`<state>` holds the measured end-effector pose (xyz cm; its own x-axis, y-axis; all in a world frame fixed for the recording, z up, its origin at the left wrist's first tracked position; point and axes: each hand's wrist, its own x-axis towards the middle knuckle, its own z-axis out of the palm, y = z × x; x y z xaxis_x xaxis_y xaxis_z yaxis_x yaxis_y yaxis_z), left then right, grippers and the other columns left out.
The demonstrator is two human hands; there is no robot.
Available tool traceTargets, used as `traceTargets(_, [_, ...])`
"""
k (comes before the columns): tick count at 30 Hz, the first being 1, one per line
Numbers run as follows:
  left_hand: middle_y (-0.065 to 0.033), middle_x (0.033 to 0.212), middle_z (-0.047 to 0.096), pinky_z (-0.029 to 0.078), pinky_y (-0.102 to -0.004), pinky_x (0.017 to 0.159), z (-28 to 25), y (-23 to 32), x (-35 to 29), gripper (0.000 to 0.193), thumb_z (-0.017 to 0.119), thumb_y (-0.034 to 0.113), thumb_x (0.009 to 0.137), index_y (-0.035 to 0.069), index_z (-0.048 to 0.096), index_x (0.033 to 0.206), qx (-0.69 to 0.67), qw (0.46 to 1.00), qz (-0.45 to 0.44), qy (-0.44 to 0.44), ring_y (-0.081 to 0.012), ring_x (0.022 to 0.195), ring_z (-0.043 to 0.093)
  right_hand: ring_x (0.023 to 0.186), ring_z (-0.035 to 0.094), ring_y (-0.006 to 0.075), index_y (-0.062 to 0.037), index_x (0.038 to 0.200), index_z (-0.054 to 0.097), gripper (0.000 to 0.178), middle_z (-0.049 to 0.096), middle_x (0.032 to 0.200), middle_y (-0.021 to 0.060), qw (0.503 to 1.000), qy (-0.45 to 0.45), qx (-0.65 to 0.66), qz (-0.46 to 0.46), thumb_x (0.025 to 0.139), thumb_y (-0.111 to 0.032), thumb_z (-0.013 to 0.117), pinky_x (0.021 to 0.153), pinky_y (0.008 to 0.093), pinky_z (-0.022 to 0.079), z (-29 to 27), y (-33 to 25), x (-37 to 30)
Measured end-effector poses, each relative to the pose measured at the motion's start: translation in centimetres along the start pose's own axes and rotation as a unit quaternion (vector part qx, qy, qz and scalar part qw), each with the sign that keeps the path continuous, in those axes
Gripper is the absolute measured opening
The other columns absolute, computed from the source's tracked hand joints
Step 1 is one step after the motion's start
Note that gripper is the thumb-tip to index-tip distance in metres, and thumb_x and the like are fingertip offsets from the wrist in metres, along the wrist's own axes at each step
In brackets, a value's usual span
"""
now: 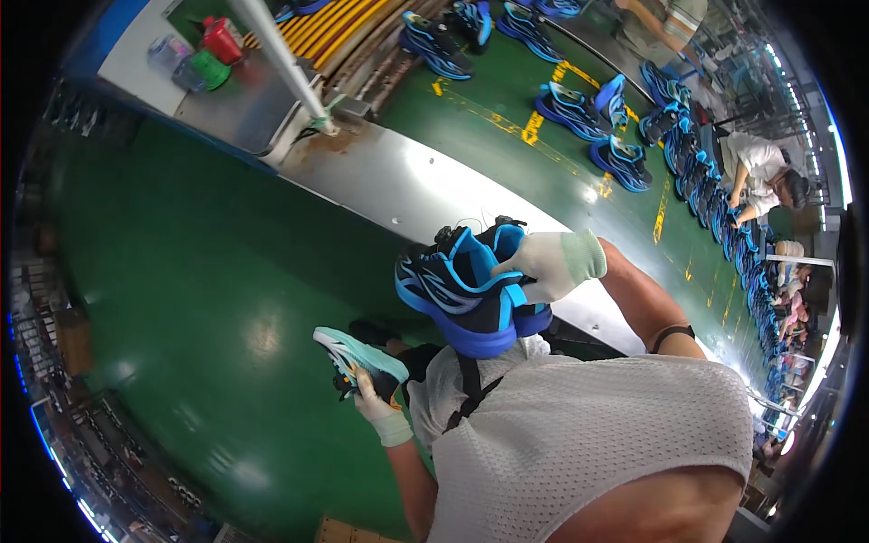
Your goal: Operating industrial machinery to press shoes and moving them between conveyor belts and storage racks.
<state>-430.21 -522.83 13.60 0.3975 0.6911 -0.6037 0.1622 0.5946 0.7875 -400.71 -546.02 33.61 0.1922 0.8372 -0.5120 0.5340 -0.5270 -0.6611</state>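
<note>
Though I can't tell whether it rests there, the black-and-blue pair of shoes (453, 288) is at the left long edge of the metal surface (376, 185), toward its end nearest me. Its long axis runs across me, toes left and heels at my right hand (554, 262), the nearer one, which grips the heel collars. My left hand (376, 403) is lower and farther left, beyond that edge above the green floor (190, 281), clasping a mint shoe (376, 358) (toe angled away, up and left). I can read no brand, label or writing on any shoe. Past the surface's right edge stand more blue shoes (623, 165); near its far end is a red container (222, 39).
</note>
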Motion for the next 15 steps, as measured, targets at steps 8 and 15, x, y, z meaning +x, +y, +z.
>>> traceTargets(8, [-0.0200, 0.123, 0.060, 0.057, -0.0383, 0.081, -17.2, 1.7, 10.9, 0.056, 0.064, 0.035, 0.094, 0.002, 0.054, 0.138, 0.341, 0.906, 0.252, -0.019, -0.0279, 0.103, 0.064, 0.061, 0.061, 0.0239, -0.0027, 0.121, 0.065, 0.042, 0.064, 0.069, 0.0135, 0.992, 0.078, 0.041, -0.096, 0.080, -0.014, 0.067, 0.058, 0.0343, 0.049, 4.2, -11.3, 14.6])
traceTargets(15, [-0.0142, 0.126, 0.061, 0.058, -0.0362, 0.076, -24.2, 6.8, 18.1, 0.053, 0.061, 0.037, 0.097, 0.001, 0.057, 0.135, -0.067, 0.988, -0.024, 0.134, -0.0273, 0.105, 0.064, 0.050, 0.048, 0.0149, 0.0046, 0.116, 0.064, 0.039, 0.053, 0.058, 0.0068, 0.978, 0.050, 0.106, -0.173, 0.078, -0.005, 0.066, 0.050, 0.0304, 0.041, 5.7, -16.0, 27.8])
